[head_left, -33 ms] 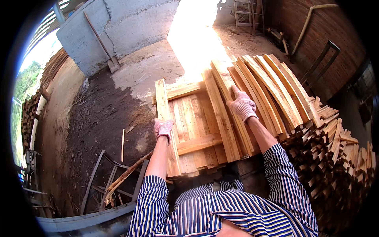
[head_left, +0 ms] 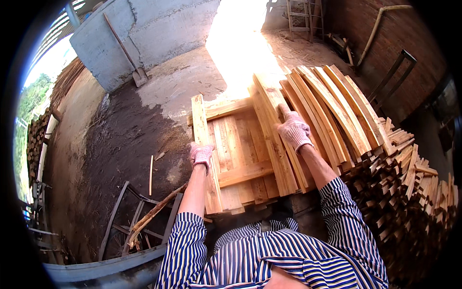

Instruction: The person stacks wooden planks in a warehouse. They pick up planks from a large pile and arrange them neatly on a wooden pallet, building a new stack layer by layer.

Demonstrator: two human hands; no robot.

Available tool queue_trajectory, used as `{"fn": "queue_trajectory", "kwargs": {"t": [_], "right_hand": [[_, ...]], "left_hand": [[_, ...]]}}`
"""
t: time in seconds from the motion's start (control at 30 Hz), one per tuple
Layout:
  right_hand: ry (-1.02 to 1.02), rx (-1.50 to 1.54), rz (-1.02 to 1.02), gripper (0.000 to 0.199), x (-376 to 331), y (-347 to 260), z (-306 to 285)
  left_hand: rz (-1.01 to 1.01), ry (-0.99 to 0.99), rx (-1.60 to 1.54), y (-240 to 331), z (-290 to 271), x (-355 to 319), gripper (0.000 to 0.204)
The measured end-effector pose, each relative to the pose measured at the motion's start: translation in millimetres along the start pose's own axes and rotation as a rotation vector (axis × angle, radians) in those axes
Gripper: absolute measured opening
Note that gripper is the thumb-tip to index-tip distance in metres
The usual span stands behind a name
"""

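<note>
Both hands wear pinkish knitted gloves. My left hand [head_left: 201,155] is closed round the outer plank [head_left: 204,130] at the left edge of a wooden slatted panel. Boards and two crosspieces, one of them the near crosspiece [head_left: 245,174], make up this panel. On its right side, my right hand [head_left: 294,130] grips a long board [head_left: 268,103], its index finger stretched along the wood and the other fingers curled. That board lies slanted beside and partly over another board. Against my right hand's outer side stands a row of loose boards [head_left: 332,111], tilted and overlapping.
A large pile of cut wood strips [head_left: 409,192] fills the right. At lower left are a metal frame [head_left: 139,216], a rough wooden pole [head_left: 154,214] and a blue-grey beam [head_left: 106,264]. A shovel [head_left: 139,77] leans on the concrete wall. Bright sunlight hits the far floor.
The board under my right hand has shifted slightly left, covering more of the board beside it. My left hand keeps its hold on the outer plank.
</note>
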State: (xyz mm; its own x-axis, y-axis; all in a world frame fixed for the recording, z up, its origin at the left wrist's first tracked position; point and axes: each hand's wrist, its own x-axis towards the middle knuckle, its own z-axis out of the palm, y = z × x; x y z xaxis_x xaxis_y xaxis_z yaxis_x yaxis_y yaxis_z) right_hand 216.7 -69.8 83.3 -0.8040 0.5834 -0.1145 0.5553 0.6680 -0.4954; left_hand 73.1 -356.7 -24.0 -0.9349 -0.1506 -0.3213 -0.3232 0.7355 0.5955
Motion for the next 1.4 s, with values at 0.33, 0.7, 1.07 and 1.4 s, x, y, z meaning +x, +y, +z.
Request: {"fn": "queue_trajectory", "kwargs": {"t": [0.33,0.7,1.07,1.4], "right_hand": [[-0.159,0.161,-0.165,0.066,-41.0,-113.7,176.2],[0.109,-0.535,-0.103,0.057,16.1,-27.8,99.6],[-0.252,0.019,0.053,0.077,-43.9,-64.3,114.6],[-0.138,-0.198,-0.248,0.079,-25.8,-65.9,124.2]], "left_hand": [[0.261,-0.263,-0.373,-32.4,9.6,34.7,0.056],[0.145,-0.29,-0.568,-50.4,7.4,45.6,0.053],[0.178,-0.3,-0.472,-65.6,2.4,61.9,0.051],[0.126,-0.43,-0.572,-42.0,-18.5,36.7,0.06]]}}
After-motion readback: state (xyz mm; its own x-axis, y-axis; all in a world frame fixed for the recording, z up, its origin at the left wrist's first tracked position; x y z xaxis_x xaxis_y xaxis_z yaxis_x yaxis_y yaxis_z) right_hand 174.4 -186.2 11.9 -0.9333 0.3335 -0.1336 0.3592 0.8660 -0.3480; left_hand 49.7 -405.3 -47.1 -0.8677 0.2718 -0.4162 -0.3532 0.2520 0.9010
